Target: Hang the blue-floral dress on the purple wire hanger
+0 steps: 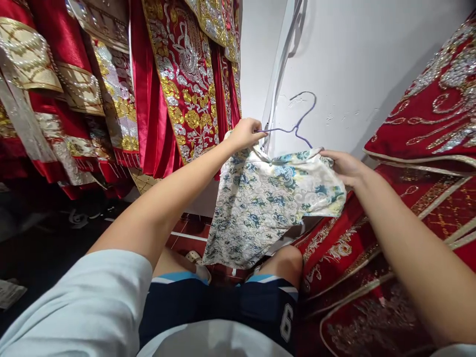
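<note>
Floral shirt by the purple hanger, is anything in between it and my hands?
Nothing visible is. The right hand is directly on the floral shirt, at one shoulder. The left hand pinches the purple hanger at the other shoulder, with no other object visible between. The red garments hang to the sides.
</note>
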`<state>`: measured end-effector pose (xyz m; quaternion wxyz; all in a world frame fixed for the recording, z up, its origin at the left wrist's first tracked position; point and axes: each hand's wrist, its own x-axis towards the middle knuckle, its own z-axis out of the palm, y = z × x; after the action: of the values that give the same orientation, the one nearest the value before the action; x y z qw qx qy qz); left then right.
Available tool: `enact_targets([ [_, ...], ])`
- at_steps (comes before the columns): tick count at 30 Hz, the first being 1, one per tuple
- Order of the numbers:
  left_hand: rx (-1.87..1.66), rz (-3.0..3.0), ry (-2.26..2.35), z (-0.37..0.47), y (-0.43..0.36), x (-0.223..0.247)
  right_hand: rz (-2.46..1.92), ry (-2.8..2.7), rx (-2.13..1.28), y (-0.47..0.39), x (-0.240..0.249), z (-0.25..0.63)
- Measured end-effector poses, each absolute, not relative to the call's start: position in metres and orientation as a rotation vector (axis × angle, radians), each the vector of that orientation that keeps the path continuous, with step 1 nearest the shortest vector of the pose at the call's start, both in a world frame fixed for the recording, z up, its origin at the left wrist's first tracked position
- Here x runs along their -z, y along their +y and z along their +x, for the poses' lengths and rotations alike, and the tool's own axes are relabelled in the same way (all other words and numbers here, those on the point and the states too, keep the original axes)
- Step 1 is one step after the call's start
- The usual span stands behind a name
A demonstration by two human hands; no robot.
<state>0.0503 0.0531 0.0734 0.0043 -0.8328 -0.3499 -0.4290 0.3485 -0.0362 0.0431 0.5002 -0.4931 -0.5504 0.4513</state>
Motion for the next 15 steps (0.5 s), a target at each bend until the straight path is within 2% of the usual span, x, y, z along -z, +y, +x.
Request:
enact_targets([
  [3,1.254,-2.677,-0.861,0.060,0.038,-0.061,-1.247,-1.536,-1.379,-0.063,-0.038,0.330],
  [6,1.367,-2.715,-0.686,0.068,0.024,-0.034,-1.128,-1.902,-1.319,-0.079,-0.041,0.306],
  [10,2.072,-2.773,-0.768,0.081,0.007,-0.010,-1.010,-1.888,-0.983,-0.068,-0.044,0.282],
  [13,2.552,-2.902,-0.904,0.090,-0.007,-0.013,-1.056,-1.804,-0.698,-0.046,-0.030,0.272],
  [15,2.727,-3.055,-0.987,0.091,-0.013,-0.022,-1.064,-1.804,-0.717,-0.036,-0.014,0.266],
])
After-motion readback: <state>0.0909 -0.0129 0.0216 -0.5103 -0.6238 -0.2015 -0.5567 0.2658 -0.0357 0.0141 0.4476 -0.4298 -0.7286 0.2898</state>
